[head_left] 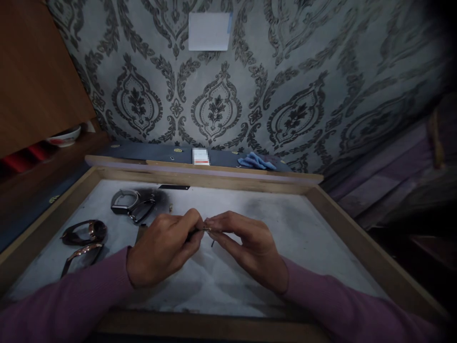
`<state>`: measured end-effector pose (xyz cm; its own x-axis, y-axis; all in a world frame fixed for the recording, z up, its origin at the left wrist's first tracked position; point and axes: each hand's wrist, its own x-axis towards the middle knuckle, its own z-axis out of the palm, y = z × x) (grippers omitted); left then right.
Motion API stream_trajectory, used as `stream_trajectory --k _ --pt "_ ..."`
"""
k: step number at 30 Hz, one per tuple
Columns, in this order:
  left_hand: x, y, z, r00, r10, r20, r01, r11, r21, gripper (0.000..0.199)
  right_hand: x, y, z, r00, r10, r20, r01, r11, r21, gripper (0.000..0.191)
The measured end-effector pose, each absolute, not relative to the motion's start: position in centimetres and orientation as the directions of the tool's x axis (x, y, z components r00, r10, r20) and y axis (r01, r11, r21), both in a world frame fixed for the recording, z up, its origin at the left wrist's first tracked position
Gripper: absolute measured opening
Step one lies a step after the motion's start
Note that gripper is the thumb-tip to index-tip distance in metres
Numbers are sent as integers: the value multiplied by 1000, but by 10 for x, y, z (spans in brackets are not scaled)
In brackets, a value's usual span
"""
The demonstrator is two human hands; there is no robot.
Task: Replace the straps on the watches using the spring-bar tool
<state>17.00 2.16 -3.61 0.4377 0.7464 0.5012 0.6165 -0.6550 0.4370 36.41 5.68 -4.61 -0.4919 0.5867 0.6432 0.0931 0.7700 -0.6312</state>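
Over the middle of a shallow wooden-edged tray [228, 177], my two hands meet at a small gold-coloured piece [206, 228]. My left hand [167, 245] is closed, its thumb and forefinger pinching the piece from the left. From the right, the thumb and fingertips of my right hand [250, 243] close on the same piece. What the piece is cannot be made out. A thin dark bit [213, 243] shows just below the fingertips. A dark flat object [142, 231] is partly hidden behind my left hand.
At the tray's left lie a grey-strapped watch [123, 201], a black-strapped watch [143, 211], a brown watch [97, 231] and a rose-gold one [84, 251]. A black strip [174, 187] lies near the back edge. Behind the tray are a small box [200, 156] and blue cloth [256, 161].
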Motion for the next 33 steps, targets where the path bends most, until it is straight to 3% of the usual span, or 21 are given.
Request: stream_trajectory --k 5,11,19,29,33 --pt "170 24 -36 419 803 424 561 -596 575 12 365 59 -46 -506 590 630 72 756 -650 10" --pt "171 26 -34 423 844 330 568 -531 629 5 367 63 -50 -529 701 478 73 599 -798 5" --pt "173 26 -39 416 848 329 624 -530 574 12 366 63 -52 -515 721 463 81 579 -811 7" --pt "173 27 -35 441 863 248 596 -488 638 16 364 62 -55 -527 738 423 148 569 -809 2" --pt "171 27 -35 460 849 260 535 -498 682 11 365 60 -53 -511 702 496 172 649 -741 2"
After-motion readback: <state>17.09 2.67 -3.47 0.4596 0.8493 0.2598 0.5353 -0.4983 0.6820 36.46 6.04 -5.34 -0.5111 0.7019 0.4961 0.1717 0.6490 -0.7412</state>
